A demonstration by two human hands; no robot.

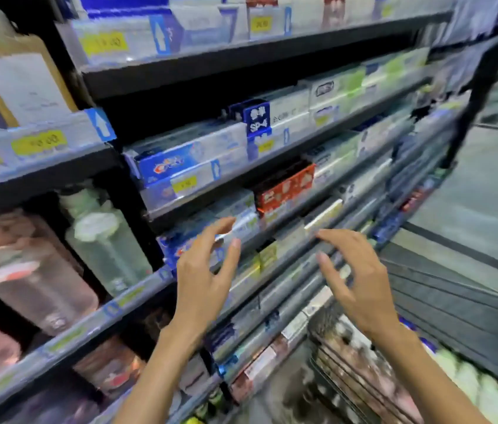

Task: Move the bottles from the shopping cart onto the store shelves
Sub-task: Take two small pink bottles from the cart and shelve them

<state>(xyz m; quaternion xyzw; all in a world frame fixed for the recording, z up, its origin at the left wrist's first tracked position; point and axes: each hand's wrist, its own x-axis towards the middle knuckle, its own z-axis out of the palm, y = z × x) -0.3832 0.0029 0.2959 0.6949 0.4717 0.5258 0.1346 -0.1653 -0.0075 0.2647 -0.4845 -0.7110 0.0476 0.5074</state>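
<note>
Just one view here, a wide-angle head cam looking forward and down, tilted, really close to the store shelves. Both hands sit low center, shelves just beyond the fingers, shopping cart below them. Pretty blurry.

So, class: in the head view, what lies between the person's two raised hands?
Nothing is held between the left hand and right hand. Through the gap, the head view shows only blurred shelf rails with boxed goods behind.

Dark shelving w/ price strips, grey floor
</note>
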